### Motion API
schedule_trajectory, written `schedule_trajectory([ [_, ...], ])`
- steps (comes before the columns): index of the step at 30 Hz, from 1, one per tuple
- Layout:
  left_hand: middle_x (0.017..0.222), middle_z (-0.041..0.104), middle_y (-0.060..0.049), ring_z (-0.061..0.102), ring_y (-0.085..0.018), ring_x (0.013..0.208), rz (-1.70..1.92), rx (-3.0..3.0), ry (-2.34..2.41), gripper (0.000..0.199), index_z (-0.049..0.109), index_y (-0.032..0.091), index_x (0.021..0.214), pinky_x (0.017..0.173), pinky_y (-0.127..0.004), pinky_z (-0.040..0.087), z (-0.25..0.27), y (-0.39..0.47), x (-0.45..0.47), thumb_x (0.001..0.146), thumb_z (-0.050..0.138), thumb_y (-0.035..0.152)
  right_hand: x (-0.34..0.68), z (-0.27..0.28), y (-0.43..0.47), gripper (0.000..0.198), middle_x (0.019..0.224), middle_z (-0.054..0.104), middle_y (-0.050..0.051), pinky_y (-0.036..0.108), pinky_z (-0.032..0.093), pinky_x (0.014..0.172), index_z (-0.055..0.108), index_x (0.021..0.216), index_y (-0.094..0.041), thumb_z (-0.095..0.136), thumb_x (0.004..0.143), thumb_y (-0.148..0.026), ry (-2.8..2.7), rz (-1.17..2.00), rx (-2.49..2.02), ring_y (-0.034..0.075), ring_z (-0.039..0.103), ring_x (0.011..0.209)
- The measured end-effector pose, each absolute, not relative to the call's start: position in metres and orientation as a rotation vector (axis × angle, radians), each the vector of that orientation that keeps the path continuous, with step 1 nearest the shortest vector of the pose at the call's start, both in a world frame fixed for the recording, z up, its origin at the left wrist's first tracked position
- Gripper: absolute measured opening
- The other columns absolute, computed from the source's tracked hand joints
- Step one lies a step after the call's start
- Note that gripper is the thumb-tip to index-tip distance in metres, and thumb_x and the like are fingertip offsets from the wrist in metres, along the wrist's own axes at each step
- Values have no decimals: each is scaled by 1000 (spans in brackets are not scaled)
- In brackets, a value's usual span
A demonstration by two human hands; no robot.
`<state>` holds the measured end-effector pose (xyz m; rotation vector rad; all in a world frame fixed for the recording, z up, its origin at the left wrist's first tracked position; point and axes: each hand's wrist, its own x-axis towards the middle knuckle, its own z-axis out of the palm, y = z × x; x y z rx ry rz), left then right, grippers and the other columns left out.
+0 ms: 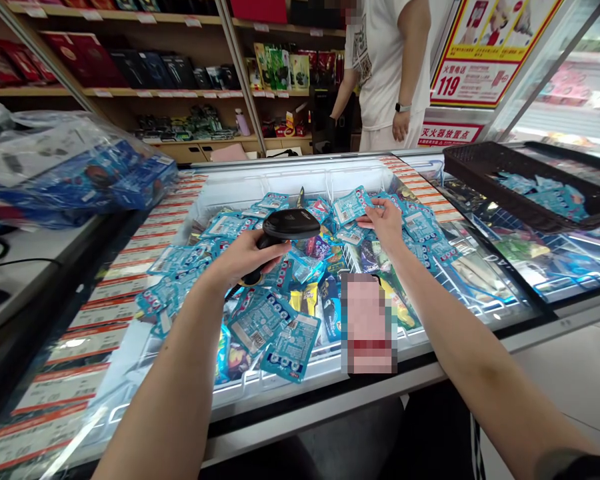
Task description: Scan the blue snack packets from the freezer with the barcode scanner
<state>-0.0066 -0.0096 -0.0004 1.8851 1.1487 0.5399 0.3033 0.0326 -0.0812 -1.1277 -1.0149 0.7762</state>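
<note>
A black barcode scanner (291, 225) is gripped by its handle in my left hand (245, 257), its head turned to the right. My right hand (386, 221) pinches the edge of a blue packet (351, 205), lifting it so a white printed label faces up. Under both hands many similar blue packets lie scattered over the glass top of a chest freezer (170, 200). Two of these packets (291, 345) lie near the front edge. Through the glass, colourful wrapped ice creams (305, 300) show in wire baskets.
A phone (369, 323) with a blurred screen lies at the front edge. A dark brown basket (485, 175) with blue packets stands right. Plastic-wrapped goods (75, 163) sit left. Price labels (105, 293) line the freezer. Behind it, a person in white (390, 67) stands near stocked shelves.
</note>
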Motion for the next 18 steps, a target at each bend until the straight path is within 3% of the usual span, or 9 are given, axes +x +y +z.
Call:
schedule_trajectory([
  [6, 49, 52, 1, 47, -12, 45, 764, 1810, 1239, 29, 54, 18, 66, 49, -24, 39, -2, -10, -6, 76, 63, 43, 320, -71, 31, 40, 70, 65, 2, 39, 57, 56, 49, 109, -20, 57, 81, -46, -1049, 556, -1294, 25, 70, 65],
  [9, 50, 52, 1, 45, -10, 44, 905, 1762, 1320, 27, 54, 18, 66, 47, -23, 37, -3, -9, -10, 76, 64, 41, 336, -68, 28, 40, 70, 66, 5, 45, 54, 67, 52, 117, -16, 46, 88, -42, -1128, 310, -1470, 26, 67, 65],
  [14, 55, 54, 0, 45, -9, 45, 1080, 1695, 1315, 25, 55, 16, 70, 45, -23, 34, -3, -5, -21, 77, 64, 38, 350, -68, 23, 36, 90, 66, 14, 49, 45, 88, 62, 110, -13, 37, 91, -31, -1218, -80, -1819, 29, 61, 93],
  [18, 59, 55, 1, 45, -7, 47, 1199, 1644, 1262, 24, 56, 14, 78, 45, -22, 33, -3, -4, -27, 79, 65, 36, 348, -72, 22, 35, 105, 59, 17, 50, 40, 94, 64, 107, -15, 46, 90, -41, -1252, -235, -1944, 32, 52, 107],
])
